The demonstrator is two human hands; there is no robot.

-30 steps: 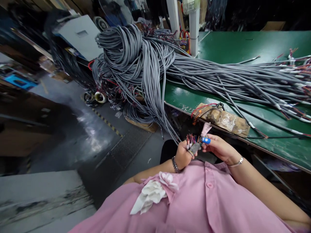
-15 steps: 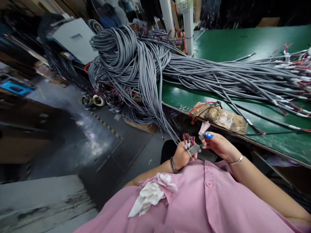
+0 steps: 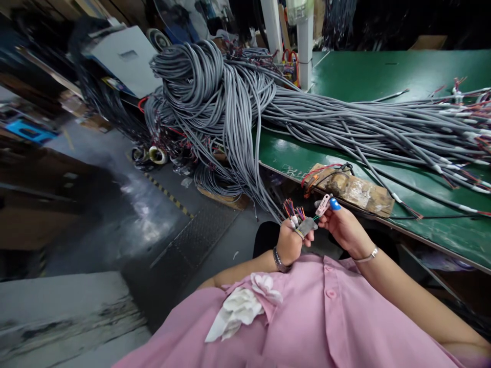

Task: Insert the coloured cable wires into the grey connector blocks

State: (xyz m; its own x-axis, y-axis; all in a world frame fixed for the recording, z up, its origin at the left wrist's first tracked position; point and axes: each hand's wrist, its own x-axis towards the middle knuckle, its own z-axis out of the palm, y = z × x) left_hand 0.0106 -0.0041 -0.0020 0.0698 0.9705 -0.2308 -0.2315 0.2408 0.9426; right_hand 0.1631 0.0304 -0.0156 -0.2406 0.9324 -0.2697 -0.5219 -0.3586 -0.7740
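Note:
My left hand (image 3: 289,244) is closed around the ends of grey cables, with a grey cover on its thumb. Fanned-out thin coloured wires (image 3: 291,210) in red, orange and purple stick up above that fist. A thin green wire (image 3: 315,217) stretches from the covered thumb toward my right hand (image 3: 347,232). Blue tape wraps my right thumb, and the fingers pinch a small pink slotted hand tool (image 3: 323,205), whose exact kind I cannot make out. The tool's lower end is close to the green wire; whether it grips the wire cannot be told.
A large bundle of grey cables (image 3: 238,107) drapes across the green table (image 3: 383,71) and over its edge. A wooden block (image 3: 356,191) with red and black leads lies at the near edge. White posts (image 3: 305,51) rise behind. A white box (image 3: 125,59) stands at left.
The pink tool has turned in my right hand and come down nearer the left thumb and green wire. My left hand keeps its hold on the cables. The whole view has shifted slightly.

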